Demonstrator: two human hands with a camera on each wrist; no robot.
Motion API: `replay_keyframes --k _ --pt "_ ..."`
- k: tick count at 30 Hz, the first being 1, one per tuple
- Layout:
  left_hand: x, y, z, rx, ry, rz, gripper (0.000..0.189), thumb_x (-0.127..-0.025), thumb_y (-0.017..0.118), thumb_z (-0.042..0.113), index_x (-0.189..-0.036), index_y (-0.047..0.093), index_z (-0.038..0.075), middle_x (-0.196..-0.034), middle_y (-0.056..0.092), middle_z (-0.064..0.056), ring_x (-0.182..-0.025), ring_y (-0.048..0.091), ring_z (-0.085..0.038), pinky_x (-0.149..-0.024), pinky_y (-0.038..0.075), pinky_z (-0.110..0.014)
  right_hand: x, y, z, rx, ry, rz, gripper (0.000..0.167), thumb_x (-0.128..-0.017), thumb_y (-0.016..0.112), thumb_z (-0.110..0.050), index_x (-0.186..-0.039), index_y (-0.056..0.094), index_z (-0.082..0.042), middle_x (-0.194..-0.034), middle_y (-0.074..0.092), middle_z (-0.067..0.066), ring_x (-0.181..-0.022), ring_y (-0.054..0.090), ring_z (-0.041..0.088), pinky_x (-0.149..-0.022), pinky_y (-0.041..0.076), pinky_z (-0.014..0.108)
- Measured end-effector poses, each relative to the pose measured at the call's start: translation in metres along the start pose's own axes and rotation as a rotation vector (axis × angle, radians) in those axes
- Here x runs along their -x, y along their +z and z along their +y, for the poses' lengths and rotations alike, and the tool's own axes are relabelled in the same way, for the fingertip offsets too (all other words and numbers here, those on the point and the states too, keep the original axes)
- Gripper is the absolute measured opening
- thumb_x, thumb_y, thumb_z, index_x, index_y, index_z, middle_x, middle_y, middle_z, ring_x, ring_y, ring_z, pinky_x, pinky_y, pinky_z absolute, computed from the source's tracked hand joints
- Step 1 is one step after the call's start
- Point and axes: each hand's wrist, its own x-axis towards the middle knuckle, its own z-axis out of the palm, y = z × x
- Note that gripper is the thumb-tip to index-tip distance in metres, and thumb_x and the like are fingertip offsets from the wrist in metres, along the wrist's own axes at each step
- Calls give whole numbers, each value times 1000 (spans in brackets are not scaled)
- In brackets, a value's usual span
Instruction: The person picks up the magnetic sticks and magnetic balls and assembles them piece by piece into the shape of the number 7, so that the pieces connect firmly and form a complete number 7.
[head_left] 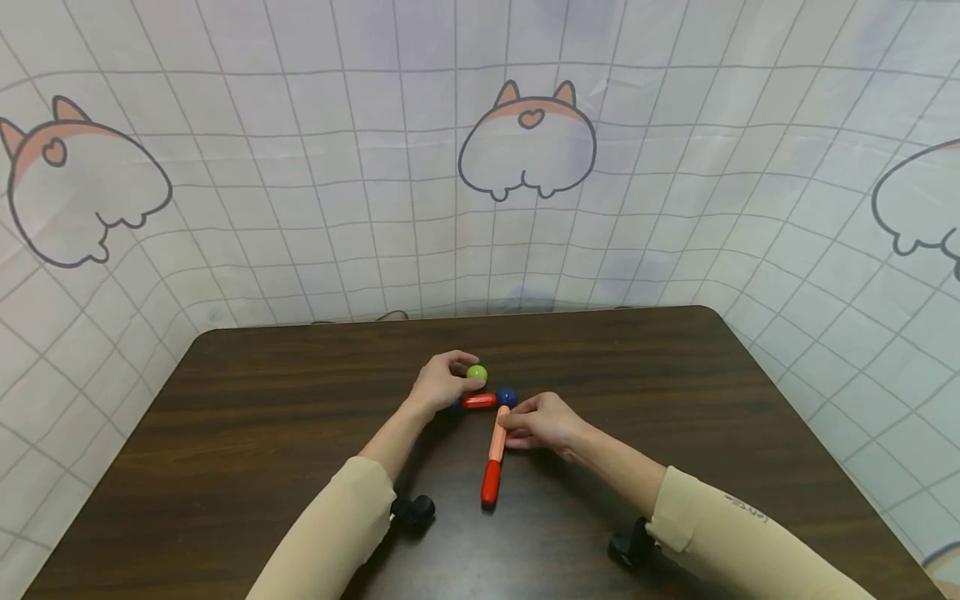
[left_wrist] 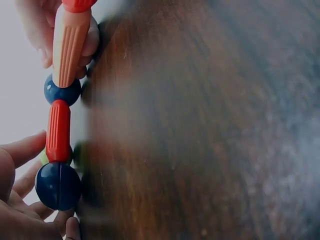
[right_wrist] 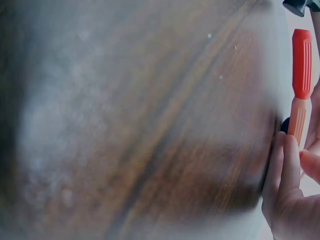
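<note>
Near the table's middle, my left hand (head_left: 441, 385) holds a green ball (head_left: 477, 373) between thumb and fingers. Just in front of it lies a red ribbed stick (head_left: 480, 402) with a dark blue ball (head_left: 507, 397) at its right end. A second blue ball (left_wrist: 58, 186) at its other end is mostly covered by the left hand in the head view. My right hand (head_left: 550, 423) pinches a peach ribbed stick (head_left: 498, 437), whose far tip meets the right blue ball. Its near end joins another red stick (head_left: 491, 483) in line, pointing toward me.
All of this is on a dark wood table (head_left: 300, 375). A white gridded curtain (head_left: 375, 208) with cartoon animals hangs along the back and sides. Black wrist mounts (head_left: 414, 512) sit under both forearms, low over the tabletop.
</note>
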Motion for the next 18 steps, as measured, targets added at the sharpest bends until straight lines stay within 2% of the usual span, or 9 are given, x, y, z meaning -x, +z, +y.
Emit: replay_keyframes --k 7,18 --pt "-1 2 -1 -43 -18 26 30 -92 80 23 -120 73 12 -114 69 -7 -110 60 -30 -95 45 -51 0 0 0 1 1 -4 26 -98 70 -5 -115 65 14 -98 69 17 -82 72 18 -77 59 33" --pt "0 -4 -9 6 35 18 28 -92 80 16 -118 72 9 -107 67 -8 -95 59 -24 -81 51 -39 1 0 -1 11 -1 4 26 -98 70 -5 -114 64 13 -98 69 17 -82 72 19 -77 59 33"
